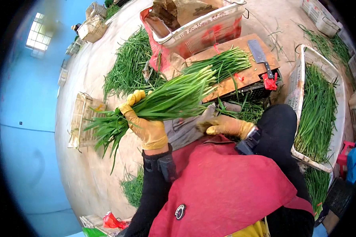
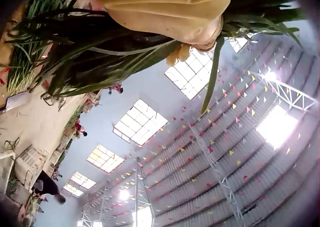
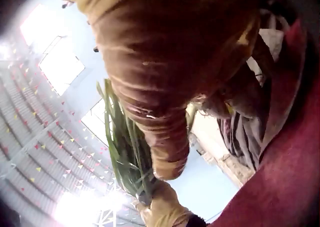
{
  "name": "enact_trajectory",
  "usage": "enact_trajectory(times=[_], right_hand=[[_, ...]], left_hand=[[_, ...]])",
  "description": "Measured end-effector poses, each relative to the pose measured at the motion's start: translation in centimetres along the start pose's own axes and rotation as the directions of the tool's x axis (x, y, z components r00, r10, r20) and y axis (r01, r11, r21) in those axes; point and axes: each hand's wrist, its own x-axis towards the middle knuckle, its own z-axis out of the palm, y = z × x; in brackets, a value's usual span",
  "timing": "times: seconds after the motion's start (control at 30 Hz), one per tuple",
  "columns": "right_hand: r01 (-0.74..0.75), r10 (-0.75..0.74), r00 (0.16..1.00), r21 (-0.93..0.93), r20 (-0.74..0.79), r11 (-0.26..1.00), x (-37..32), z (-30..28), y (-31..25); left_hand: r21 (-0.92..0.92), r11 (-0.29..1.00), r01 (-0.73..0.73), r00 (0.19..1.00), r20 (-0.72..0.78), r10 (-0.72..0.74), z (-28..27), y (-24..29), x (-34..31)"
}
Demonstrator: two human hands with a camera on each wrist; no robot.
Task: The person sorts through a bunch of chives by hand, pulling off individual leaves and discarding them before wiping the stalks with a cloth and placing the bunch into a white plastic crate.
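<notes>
A thick bunch of long, flat green chives (image 1: 174, 96) lies across my gloved left hand (image 1: 146, 128), which grips it near the leafy end. The pale stem ends point toward the cutting board, and the loose leaf tips droop to the left. In the left wrist view the yellow glove (image 2: 165, 9) wraps the dark leaves. My gloved right hand (image 1: 231, 126) is over the lap, apart from the bunch, its fingertips blurred. In the right wrist view its thumb (image 3: 167, 152) stands straight, away from the partly hidden fingers, with nothing seen between them.
A wooden board (image 1: 217, 93) bears another chive bunch (image 1: 225, 61), a cleaver (image 1: 259, 53) and red ties (image 1: 269, 81). Behind it stands a white crate (image 1: 201, 33). A chive pile (image 1: 128, 63) lies on the floor. At right a white basket (image 1: 300, 93) holds more chives.
</notes>
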Motion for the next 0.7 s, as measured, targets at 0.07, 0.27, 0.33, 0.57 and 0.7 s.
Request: enact_trajectory(times=[0.07, 0.27, 0.33, 0.57, 0.7], right_hand=[[-0.031, 0.032, 0.999, 0.405, 0.006, 0.914, 0.8, 0.8, 0.3], [0.253, -0.096, 0.967, 0.922, -0.235, 0.293, -0.8, 0.1, 1.5], [0.224, -0.016, 0.974, 0.941, -0.227, 0.255, -0.1, 0.5, 2.6], [0.131, 0.163, 0.971, 0.958, -0.176, 0.254, 2.7, 0.5, 4.2], [0.118, 0.211, 0.961, 0.952, -0.181, 0.281, 5.1, 0.2, 4.2]], left_hand=[[0.14, 0.99, 0.005, 0.999, 0.052, -0.012, 1.6, 0.7, -1.2], [0.469, 0.817, -0.336, 0.569, 0.792, -0.221, -3.6, 2.4, -3.4], [0.551, 0.743, -0.38, 0.356, 0.828, -0.433, -6.2, 3.1, -4.1], [0.72, 0.438, -0.538, 0.113, 0.577, -0.809, -10.3, 5.9, -7.1], [0.819, 0.406, -0.404, 0.126, 0.49, -0.863, -9.3, 7.5, -6.4]])
